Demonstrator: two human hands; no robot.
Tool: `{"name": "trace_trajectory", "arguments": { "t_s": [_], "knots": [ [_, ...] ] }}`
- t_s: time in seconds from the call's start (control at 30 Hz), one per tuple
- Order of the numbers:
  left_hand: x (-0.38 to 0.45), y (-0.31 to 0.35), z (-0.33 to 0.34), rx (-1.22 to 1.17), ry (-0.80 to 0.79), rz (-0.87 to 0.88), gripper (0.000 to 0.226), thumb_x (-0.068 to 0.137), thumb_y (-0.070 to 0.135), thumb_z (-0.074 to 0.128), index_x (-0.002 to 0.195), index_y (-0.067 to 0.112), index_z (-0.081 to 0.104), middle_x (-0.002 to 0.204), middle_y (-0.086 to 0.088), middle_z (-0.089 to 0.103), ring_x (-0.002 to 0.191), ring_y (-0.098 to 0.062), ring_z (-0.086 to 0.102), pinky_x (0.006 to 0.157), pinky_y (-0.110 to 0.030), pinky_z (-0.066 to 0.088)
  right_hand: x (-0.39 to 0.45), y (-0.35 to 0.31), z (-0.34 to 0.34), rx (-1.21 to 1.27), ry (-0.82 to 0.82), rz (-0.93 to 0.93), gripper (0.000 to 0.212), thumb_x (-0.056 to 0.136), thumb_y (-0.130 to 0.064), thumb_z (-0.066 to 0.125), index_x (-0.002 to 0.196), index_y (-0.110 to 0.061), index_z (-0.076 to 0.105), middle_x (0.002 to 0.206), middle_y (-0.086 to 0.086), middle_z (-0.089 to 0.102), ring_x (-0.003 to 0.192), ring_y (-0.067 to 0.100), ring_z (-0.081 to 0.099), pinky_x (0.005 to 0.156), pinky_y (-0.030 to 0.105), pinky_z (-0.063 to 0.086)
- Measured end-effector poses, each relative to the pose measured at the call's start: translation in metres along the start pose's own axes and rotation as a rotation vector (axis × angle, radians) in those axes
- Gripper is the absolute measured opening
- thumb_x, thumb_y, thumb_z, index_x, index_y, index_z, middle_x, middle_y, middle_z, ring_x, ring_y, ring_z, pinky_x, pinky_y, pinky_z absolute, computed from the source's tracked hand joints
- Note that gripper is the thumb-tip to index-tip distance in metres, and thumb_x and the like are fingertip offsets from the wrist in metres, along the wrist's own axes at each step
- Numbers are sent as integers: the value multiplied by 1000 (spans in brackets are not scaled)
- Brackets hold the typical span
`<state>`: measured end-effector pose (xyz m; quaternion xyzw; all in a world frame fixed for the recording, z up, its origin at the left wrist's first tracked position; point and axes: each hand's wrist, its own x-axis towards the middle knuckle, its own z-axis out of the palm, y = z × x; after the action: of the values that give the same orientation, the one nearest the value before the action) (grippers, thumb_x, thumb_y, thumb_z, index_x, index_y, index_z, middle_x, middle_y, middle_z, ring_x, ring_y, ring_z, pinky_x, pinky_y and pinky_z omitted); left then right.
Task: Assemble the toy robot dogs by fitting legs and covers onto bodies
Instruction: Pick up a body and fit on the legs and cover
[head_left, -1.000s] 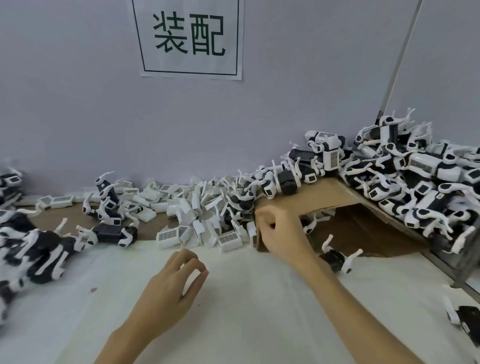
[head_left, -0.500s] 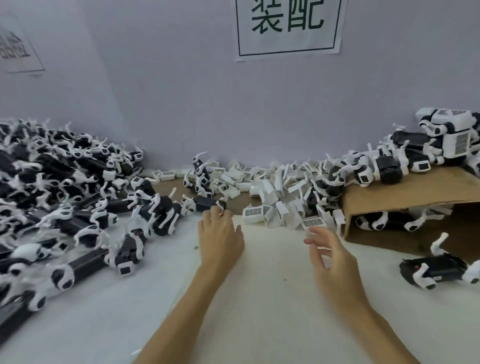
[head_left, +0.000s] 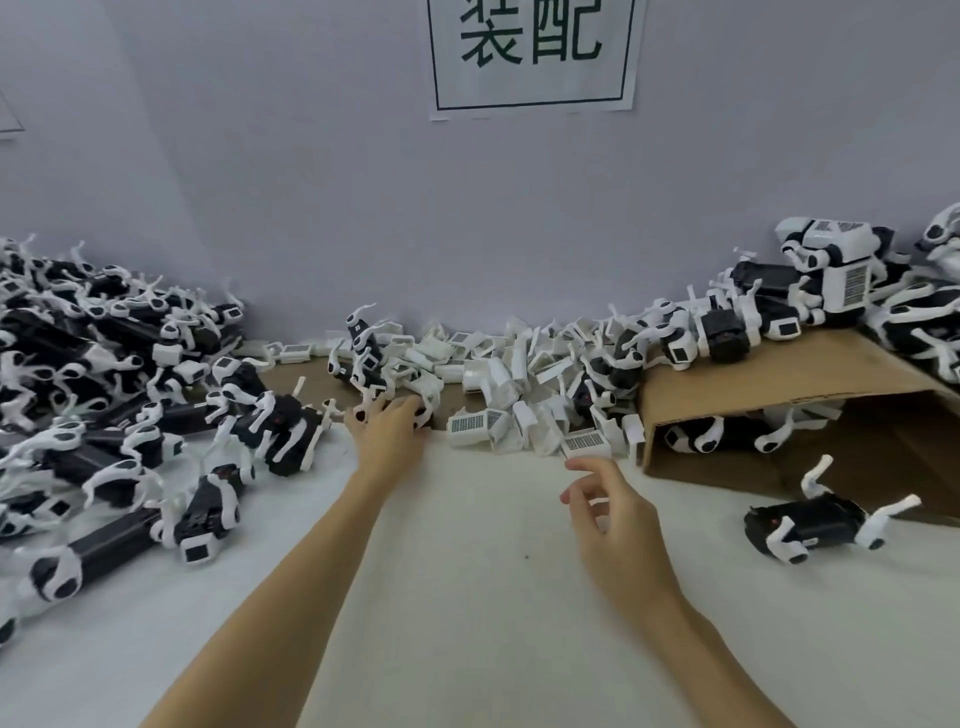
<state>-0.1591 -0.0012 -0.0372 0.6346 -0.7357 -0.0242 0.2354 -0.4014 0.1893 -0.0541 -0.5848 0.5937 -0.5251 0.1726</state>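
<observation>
My left hand (head_left: 387, 434) reaches to the back of the white table, and its fingers curl over a small black dog body with white legs (head_left: 422, 410) at the edge of the parts heap. My right hand (head_left: 615, 525) hovers over the table with loosely curled fingers and holds nothing. Just beyond its fingertips lies a white cover with a barcode label (head_left: 586, 443). A heap of white covers (head_left: 498, 379) runs along the wall between the two hands.
A big pile of black-and-white dogs (head_left: 104, 415) fills the left side. A tilted cardboard sheet (head_left: 769, 384) at the right carries more dogs (head_left: 831, 280) and shelters some beneath. One dog (head_left: 810, 525) lies alone at the right on the white table (head_left: 467, 597).
The view swung left over the second. My left hand moved forward onto the dog body, and my right hand drew back from the cardboard edge to the table's middle.
</observation>
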Motion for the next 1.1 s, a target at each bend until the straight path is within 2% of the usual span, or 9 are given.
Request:
{"name": "trace_trajectory", "arguments": {
  "t_s": [0.1, 0.23, 0.3, 0.43, 0.57, 0.7, 0.8, 0.93, 1.1],
  "knots": [
    [-20, 26, 1, -229, 92, 42, 14, 106, 16, 59, 118, 15, 67, 122, -1, 68, 135, -28, 51, 116, -60, 23, 2, 2, 0, 7, 5, -4, 28, 102, -9, 56, 116, -33, 62, 87, -12, 70, 88, 6, 66, 68, 14, 49],
    [-61, 74, -14, -634, 136, 167, 12, 108, 16, 61, 111, 5, 66, 103, -3, 68, 99, -29, 59, 94, -56, 49, 5, 0, -3, 141, 32, 107, 21, 105, -16, 56, 115, -33, 64, 87, -9, 74, 77, 13, 69, 68, 22, 56],
    [-89, 99, -20, -761, 114, 283, 14, 108, 17, 61, 117, 10, 69, 109, 0, 71, 101, -22, 62, 93, -48, 51, 7, -4, -7, 331, 61, 190, 17, 110, -25, 52, 119, -27, 65, 92, 0, 77, 82, 20, 73, 71, 33, 60],
    [-134, 130, -26, -985, -86, 493, 27, 110, 19, 57, 134, 26, 68, 130, 5, 73, 130, -22, 63, 107, -27, 48, 11, -15, -23, 965, -30, 521, 47, 108, -48, 46, 133, -12, 62, 113, 22, 76, 102, 39, 75, 76, 38, 63],
    [-147, 132, -24, -1292, -287, 430, 26, 112, 21, 51, 131, 15, 68, 133, -7, 71, 130, -27, 65, 108, -31, 51, 11, -17, -38, 1252, -182, 635, 62, 108, -54, 40, 139, -5, 62, 134, 27, 66, 123, 42, 67, 103, 46, 55],
    [-138, 125, -26, -1689, -385, 223, 33, 115, 24, 45, 134, 10, 67, 129, -10, 72, 132, -28, 63, 112, -40, 51, 11, -24, -42, 1271, -167, 618, 50, 98, -41, 68, 122, 2, 74, 131, 24, 69, 119, 34, 70, 96, 34, 59],
    [-130, 120, -24, -1683, -334, 45, 39, 116, 34, 43, 139, 17, 69, 141, -11, 69, 138, -25, 60, 113, -38, 52, 11, -25, -39, 1239, -112, 652, 56, 85, -34, 82, 112, 13, 70, 124, 19, 73, 100, 23, 75, 86, 27, 61],
    [-133, 121, -21, -1593, -358, -102, 66, 90, 80, 59, 126, 28, 78, 130, -7, 75, 123, -26, 70, 91, -36, 61, 9, -22, -39, 1150, -109, 611, 53, 86, -30, 81, 126, 3, 71, 126, 15, 73, 102, 16, 72, 87, 24, 58],
    [-134, 116, -19, -1326, -331, -34, 89, 75, 63, 84, 151, 30, 50, 120, 2, 79, 108, -23, 77, 107, -42, 47, 9, -17, -42, 999, -126, 557, 52, 87, -36, 81, 124, 0, 73, 117, 11, 76, 98, 17, 70, 89, 28, 59]
  ]
}}
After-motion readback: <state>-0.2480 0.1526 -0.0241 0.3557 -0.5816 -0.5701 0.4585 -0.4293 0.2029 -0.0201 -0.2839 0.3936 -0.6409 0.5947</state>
